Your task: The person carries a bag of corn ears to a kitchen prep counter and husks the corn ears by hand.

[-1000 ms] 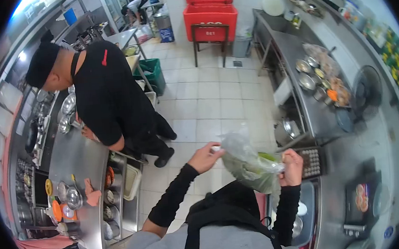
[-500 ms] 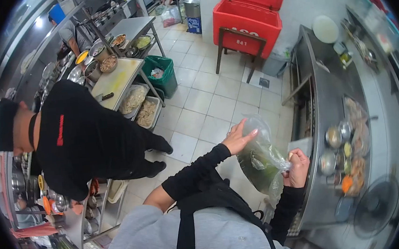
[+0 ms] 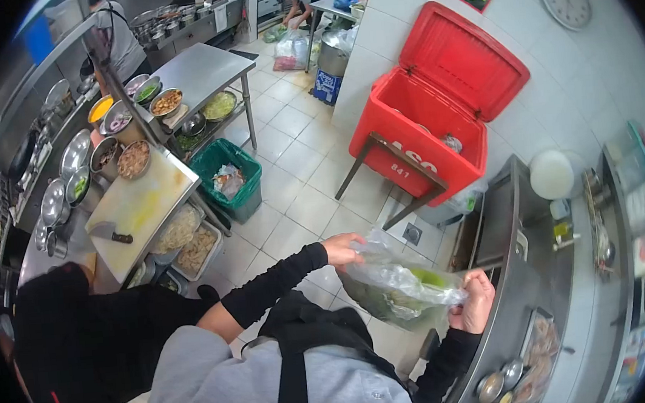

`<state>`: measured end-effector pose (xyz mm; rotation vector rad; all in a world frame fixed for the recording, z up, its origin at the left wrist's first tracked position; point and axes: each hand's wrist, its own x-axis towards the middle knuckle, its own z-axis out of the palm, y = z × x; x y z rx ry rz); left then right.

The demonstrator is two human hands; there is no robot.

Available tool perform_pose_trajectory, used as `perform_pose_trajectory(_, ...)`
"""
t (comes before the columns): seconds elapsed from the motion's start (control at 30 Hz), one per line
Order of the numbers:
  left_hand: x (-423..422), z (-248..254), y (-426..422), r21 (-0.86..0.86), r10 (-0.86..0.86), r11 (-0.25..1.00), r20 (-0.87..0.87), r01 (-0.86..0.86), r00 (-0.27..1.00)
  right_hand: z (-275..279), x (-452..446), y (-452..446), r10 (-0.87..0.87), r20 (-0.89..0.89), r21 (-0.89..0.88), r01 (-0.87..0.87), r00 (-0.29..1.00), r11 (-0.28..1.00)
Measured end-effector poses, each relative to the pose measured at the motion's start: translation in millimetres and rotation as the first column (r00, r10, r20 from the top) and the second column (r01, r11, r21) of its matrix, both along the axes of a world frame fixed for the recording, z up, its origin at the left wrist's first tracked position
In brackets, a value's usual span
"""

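Note:
A clear plastic bag [image 3: 391,302] with green leafy contents hangs stretched between my two hands, in front of my apron. My left hand [image 3: 344,250] has its fingers closed on the bag's upper left edge. At the other end, my right hand [image 3: 476,301] is curled into a fist around gathered plastic. Exactly what kind of greens are inside cannot be made out through the film.
Ahead stands a red cooler [image 3: 416,145] with its lid up. A green-lined bin [image 3: 226,182] and a cutting board [image 3: 130,216] with a knife [image 3: 117,234] are left. A person in black [image 3: 105,332] is close beside me. A steel counter [image 3: 491,324] runs along my right.
My view has swung toward the cooler, and the co-worker has shifted lower left. My left hand has gone from lying against the bag to gripping its edge. The bag is now spread sideways.

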<state>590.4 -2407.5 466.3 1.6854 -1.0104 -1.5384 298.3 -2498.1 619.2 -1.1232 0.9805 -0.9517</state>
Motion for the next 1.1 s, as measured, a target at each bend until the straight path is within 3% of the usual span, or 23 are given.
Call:
perform_pose_trajectory(0.03, 22.5, -23.6, -19.0, 0.039, 0.011, 0.999, -0.052, -0.009, 0.999, 3.1, 33.1, -19.8, -0.005, -0.021, -0.008, 0.004, 1.000, 1.000)
perform_pose_trajectory(0.13, 87.9, -70.4, -59.3, -0.191, 0.160, 0.976, 0.293, -0.107, 0.943, 0.2, 123.1, -82.9, 0.156, -0.012, 0.018, -0.156, 0.988, 0.988)
perform_pose_trajectory(0.27, 209.2, -88.3, -100.5, -0.066, 0.419, 0.902, -0.093, -0.426, 0.903, -11.3, 249.8, -173.9, 0.300, -0.051, 0.011, -0.300, 0.952, 0.954)
perform_pose_trajectory(0.37, 268.8, -63.1, -104.0, -0.015, 0.641, 0.719, -0.371, -0.695, 0.672, -18.1, 327.2, -237.4, 0.492, 0.017, 0.031, -0.492, 0.870, 0.870)
perform_pose_trajectory(0.57, 384.5, 10.0, -111.3, 0.043, 0.781, 0.380, -0.551, -0.924, 0.295, 11.8, 539.2, -331.8, 0.705, 0.059, 0.036, -0.708, 0.706, 0.706)
perform_pose_trajectory(0.7, 455.9, 69.4, -128.2, -0.109, 0.743, 0.157, -0.642, -0.982, 0.190, 26.5, 691.6, -380.0, 0.804, 0.086, -0.058, -0.802, 0.589, 0.594)
perform_pose_trajectory(0.83, 548.8, 89.6, -131.8, -0.170, 0.701, 0.045, -0.697, -0.984, 0.153, 52.9, 873.3, -385.4, 0.897, 0.081, -0.202, -0.875, 0.434, 0.441)
perform_pose_trajectory(0.87, 571.0, 99.3, -138.2, -0.155, 0.706, -0.111, -0.708, -0.982, 0.032, 59.7, 918.5, -377.8, 0.912, 0.074, -0.255, -0.876, 0.404, 0.409)
perform_pose_trajectory(0.93, 607.7, 115.0, -138.4, -0.149, 0.715, -0.244, -0.695, -0.958, -0.074, 72.3, 999.2, -364.1, 0.946, 0.071, -0.286, -0.902, 0.316, 0.323)
perform_pose_trajectory(1.0, 645.7, 134.3, -133.1, -0.204, 0.738, -0.315, -0.666, -0.927, -0.104, 86.3, 1074.0, -346.5, 0.969, 0.114, -0.318, -0.916, 0.222, 0.247)
perform_pose_trajectory(1.03, 660.3, 152.2, -135.2, -0.212, 0.776, -0.355, -0.610, -0.911, -0.161, 95.8, 1103.5, -336.9, 0.971, 0.161, -0.248, -0.946, 0.174, 0.210)
perform_pose_trajectory(1.1, 686.9, 171.9, -135.2, -0.273, 0.808, -0.454, -0.528, -0.848, -0.263, 102.4, 1169.7, -315.8, 0.976, 0.202, -0.334, -0.931, 0.079, 0.144)
